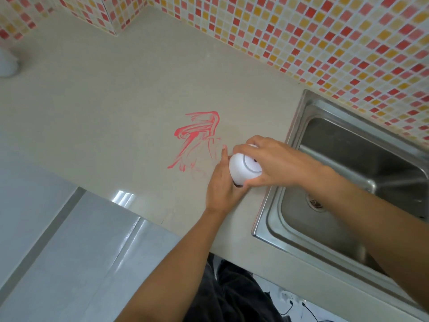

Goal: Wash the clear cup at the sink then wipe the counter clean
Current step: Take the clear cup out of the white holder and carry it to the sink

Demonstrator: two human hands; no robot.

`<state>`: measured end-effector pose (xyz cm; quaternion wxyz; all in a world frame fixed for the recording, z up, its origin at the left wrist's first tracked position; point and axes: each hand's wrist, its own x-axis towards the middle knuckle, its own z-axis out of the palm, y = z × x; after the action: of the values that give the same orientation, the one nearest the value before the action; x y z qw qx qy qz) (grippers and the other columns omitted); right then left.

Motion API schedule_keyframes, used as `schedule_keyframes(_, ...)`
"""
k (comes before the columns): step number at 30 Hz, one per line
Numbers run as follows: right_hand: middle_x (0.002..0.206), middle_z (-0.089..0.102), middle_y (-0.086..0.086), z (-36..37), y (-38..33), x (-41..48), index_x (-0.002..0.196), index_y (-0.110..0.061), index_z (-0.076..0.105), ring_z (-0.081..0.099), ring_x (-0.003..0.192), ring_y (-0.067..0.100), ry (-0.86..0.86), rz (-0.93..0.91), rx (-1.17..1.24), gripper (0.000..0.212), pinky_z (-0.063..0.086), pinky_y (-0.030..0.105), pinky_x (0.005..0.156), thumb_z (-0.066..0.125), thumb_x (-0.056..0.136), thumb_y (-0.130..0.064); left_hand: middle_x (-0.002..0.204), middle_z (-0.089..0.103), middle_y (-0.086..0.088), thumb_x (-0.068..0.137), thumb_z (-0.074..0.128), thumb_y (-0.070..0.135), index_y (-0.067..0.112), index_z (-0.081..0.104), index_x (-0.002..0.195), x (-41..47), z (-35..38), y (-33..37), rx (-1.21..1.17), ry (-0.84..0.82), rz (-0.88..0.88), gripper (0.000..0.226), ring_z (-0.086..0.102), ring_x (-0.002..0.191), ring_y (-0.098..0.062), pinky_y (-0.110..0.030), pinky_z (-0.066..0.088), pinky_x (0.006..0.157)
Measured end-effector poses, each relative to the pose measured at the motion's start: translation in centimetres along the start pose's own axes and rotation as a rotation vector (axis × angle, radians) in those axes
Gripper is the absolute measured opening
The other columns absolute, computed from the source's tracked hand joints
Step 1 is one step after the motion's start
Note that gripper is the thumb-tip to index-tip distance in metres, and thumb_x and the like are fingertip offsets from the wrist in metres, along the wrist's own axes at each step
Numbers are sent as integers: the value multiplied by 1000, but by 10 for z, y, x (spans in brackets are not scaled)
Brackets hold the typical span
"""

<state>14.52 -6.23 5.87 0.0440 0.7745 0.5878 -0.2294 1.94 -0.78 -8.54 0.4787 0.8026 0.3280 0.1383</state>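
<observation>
The cup (245, 167) looks milky white and lies tilted, with its round base turned up toward me. It is just above the beige counter (104, 112), a little left of the steel sink (348, 182). My left hand (221, 182) cups it from the left and underneath, fingers stretched along its side. My right hand (269, 161) grips it from above and from the right, reaching in across the sink's rim. Something dark shows at the cup's lower end between my hands. A red smear (197, 138) streaks the counter just left of my hands.
A mosaic tile wall (325, 43) in red, orange and cream runs behind the counter and sink. A pale blurred object (7, 63) stands at the far left edge. The counter's front edge drops to a grey floor (58, 252). The sink drain (314, 202) is visible.
</observation>
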Motion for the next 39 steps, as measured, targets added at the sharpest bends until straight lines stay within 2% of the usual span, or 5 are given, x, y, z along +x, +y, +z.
schedule_keyframes(13,112,49,-6,-42,38,-44,116,-29,36,55,93,7,369,352,577,66,48,25,68,81,68,-38,143,47,13,71,79,48,17,7,155,-5,-6,15,-8,31,-78,115,43,127,-7,-12,34,84)
schedule_keyframes(18,118,60,10,19,68,-28,120,-27,43,60,92,14,558,603,1139,55,50,26,70,76,77,-36,149,41,9,67,81,55,24,26,148,-7,-5,13,4,26,-78,102,42,134,-10,-23,38,106)
schedule_keyframes(23,121,58,2,61,76,-6,137,-21,38,65,102,17,661,620,1515,73,56,40,82,78,76,-21,125,53,16,61,83,56,35,36,128,-7,-5,18,-17,54,-123,84,57,112,-10,-35,52,90)
schedule_keyframes(28,118,63,1,83,70,11,136,-18,43,64,97,5,647,573,1320,72,52,18,68,77,74,-11,120,52,21,63,81,58,38,37,123,-8,-4,22,-4,81,-127,77,59,108,-9,-30,51,85)
schedule_keyframes(39,128,55,-13,108,62,16,132,-29,40,53,117,1,721,502,997,86,46,28,98,88,61,-35,117,50,22,64,80,57,38,37,121,-7,-3,22,-2,77,-128,75,59,106,-8,-28,50,82)
